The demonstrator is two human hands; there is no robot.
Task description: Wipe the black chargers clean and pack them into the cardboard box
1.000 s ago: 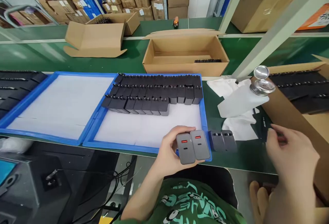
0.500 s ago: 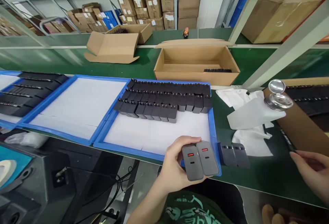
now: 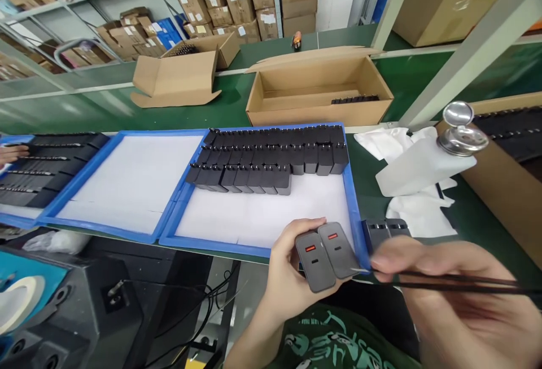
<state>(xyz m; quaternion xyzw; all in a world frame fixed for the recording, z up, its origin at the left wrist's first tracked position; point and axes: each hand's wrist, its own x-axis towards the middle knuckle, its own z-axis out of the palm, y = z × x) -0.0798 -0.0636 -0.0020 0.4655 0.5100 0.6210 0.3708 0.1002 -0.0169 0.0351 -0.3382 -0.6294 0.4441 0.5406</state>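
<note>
Two dark chargers (image 3: 315,260) sit side by side in my left hand (image 3: 288,279), their faces with red and black ports turned up. My right hand (image 3: 457,295), partly blurred, pinches thin black tweezers (image 3: 423,282); their tip is beside the right-hand charger. Rows of black chargers (image 3: 254,157) with metal prongs fill the back of a blue-rimmed tray (image 3: 352,211) beyond my hands. Two more chargers (image 3: 383,231) lie on the green table right of that tray, partly hidden behind my right hand.
A white pump bottle (image 3: 423,171) lies tilted on white cloths (image 3: 417,216). An open carton (image 3: 317,98) stands behind the tray. Another blue tray (image 3: 131,183) is at left; a person's hand (image 3: 12,154) shows at the far left edge.
My right hand has come in from the right edge to the chargers, now with the tweezers across the view. A person's hand has appeared at far left.
</note>
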